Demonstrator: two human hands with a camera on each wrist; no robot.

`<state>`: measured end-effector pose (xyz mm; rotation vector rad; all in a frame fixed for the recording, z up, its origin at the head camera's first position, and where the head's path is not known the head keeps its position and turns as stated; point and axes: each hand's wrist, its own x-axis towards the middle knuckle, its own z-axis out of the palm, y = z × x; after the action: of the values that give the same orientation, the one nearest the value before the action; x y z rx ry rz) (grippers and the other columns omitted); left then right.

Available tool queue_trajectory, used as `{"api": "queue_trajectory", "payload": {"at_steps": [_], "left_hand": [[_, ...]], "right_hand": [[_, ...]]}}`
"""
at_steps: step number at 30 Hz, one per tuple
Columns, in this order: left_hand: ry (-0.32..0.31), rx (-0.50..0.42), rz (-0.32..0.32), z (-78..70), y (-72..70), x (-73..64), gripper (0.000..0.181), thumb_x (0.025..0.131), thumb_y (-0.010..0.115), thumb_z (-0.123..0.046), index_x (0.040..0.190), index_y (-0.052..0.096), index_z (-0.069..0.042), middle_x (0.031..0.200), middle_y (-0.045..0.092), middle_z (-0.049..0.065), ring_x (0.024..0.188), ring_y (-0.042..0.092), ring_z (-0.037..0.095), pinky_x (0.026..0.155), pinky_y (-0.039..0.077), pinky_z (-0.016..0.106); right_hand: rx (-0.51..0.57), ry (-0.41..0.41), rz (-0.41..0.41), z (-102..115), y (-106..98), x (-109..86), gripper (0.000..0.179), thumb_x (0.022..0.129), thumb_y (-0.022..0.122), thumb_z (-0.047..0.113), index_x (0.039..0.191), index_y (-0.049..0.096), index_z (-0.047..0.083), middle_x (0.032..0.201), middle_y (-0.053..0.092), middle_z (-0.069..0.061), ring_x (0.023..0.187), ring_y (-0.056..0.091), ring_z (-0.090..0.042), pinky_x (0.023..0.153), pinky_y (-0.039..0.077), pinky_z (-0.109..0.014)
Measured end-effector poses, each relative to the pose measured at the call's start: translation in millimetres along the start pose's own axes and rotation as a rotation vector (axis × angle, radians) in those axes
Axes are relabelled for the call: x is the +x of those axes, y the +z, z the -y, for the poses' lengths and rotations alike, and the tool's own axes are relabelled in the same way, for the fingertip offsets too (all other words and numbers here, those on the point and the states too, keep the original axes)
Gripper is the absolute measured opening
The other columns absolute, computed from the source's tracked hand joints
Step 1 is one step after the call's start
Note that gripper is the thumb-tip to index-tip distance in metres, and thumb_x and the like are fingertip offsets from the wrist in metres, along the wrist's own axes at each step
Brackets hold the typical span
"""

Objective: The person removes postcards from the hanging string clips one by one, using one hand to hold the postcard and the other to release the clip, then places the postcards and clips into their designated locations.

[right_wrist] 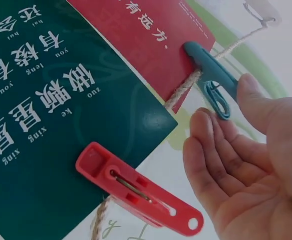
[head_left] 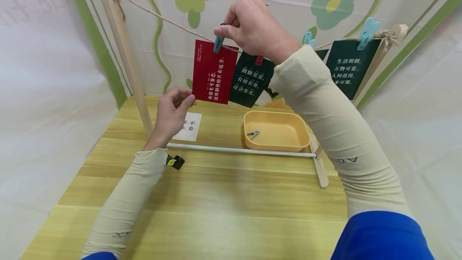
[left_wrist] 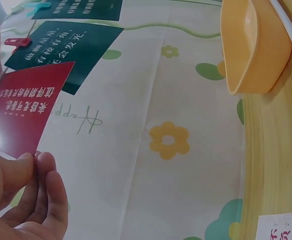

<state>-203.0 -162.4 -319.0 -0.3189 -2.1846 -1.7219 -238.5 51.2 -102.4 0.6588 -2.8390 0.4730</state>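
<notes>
A red card (head_left: 211, 76) with white writing hangs by its top edge at a twine line (head_left: 162, 17). My left hand (head_left: 172, 112) pinches its lower left corner between thumb and fingers. At the card's top, my right hand (head_left: 258, 27) holds a blue clothespin (head_left: 218, 45) by its handles, thumb on one side and fingers on the other. In the right wrist view the jaws of this clothespin (right_wrist: 213, 70) sit over the twine and the card. Just right of it hangs a dark green card (head_left: 249, 81), overlapping the red one and held by a red clothespin (right_wrist: 136, 187).
Another green card (head_left: 351, 67) hangs at the right under a light blue clothespin (head_left: 369, 33). Wooden posts (head_left: 124, 51) carry the twine, and a white rod (head_left: 231, 149) runs low between them. On the table are a yellow tray (head_left: 276, 147) holding a small clothespin and a white card (head_left: 193, 127).
</notes>
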Motion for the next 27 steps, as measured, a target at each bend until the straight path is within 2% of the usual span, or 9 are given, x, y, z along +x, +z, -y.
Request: {"api": "queue_trajectory", "payload": {"at_steps": [12,19,27], "left_hand": [[0.003,0.009,0.006,0.6,-0.6,0.7,0.023,0.107,0.063,-0.015,0.122,0.068,0.002,0.111,0.072,0.021,0.095,0.068,0.01,0.087,0.057,0.02],[-0.004,0.008,-0.003,0.6,-1.1,0.3,0.024,0.108,0.062,-0.015,0.123,0.067,0.002,0.113,0.072,0.024,0.096,0.068,0.013,0.086,0.056,0.019],[-0.006,0.005,-0.007,0.1,-0.6,0.6,0.024,0.108,0.062,-0.015,0.123,0.068,0.002,0.112,0.072,0.022,0.095,0.068,0.01,0.088,0.057,0.021]], "right_hand": [[0.045,-0.002,-0.063,-3.0,-0.7,-2.4,0.038,0.103,0.062,0.043,0.115,0.077,0.01,0.101,0.072,-0.005,0.087,0.058,-0.014,0.072,0.053,-0.021],[0.068,-0.022,-0.123,-5.0,-4.2,-5.5,0.036,0.104,0.061,0.04,0.116,0.077,0.01,0.1,0.07,-0.004,0.085,0.058,-0.013,0.072,0.053,-0.018],[0.087,-0.04,-0.173,-10.6,-10.8,-8.6,0.036,0.103,0.063,0.04,0.107,0.078,0.007,0.093,0.07,-0.002,0.079,0.056,-0.012,0.067,0.046,-0.021]]}}
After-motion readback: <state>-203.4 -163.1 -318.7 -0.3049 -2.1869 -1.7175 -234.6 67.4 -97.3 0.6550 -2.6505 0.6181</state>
